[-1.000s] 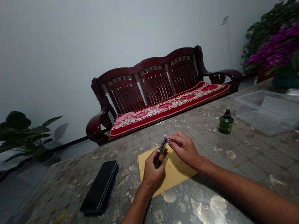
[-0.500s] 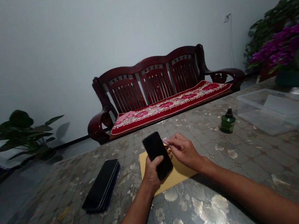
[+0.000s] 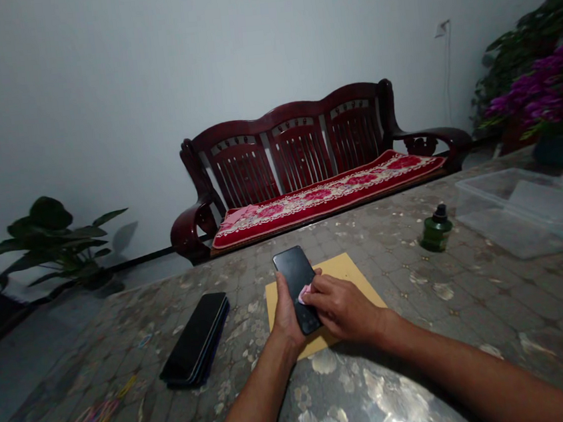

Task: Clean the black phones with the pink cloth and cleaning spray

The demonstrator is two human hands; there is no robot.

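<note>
A black smartphone (image 3: 291, 267) is held tilted by my left hand (image 3: 286, 314), with the thumb along its left edge. My right hand (image 3: 344, 305) is closed on a small pink cloth (image 3: 304, 294), which touches the phone's screen around its middle. Beneath both hands lies a yellow sheet (image 3: 351, 269) on the patterned tabletop, partly covered by them. To the left rests a stack of dark phones (image 3: 197, 341), the top one screen up.
Coloured rubber bands (image 3: 99, 415) lie at the front left. A green bottle (image 3: 436, 229) and a clear plastic box (image 3: 493, 215) stand on the right, near purple flowers (image 3: 541, 93). Behind the table is a wooden bench (image 3: 300, 148) with a red cover.
My right hand has brought the pink cloth from beside the phone's right edge down onto its screen. My left thumb has shifted off the screen to the phone's left edge.
</note>
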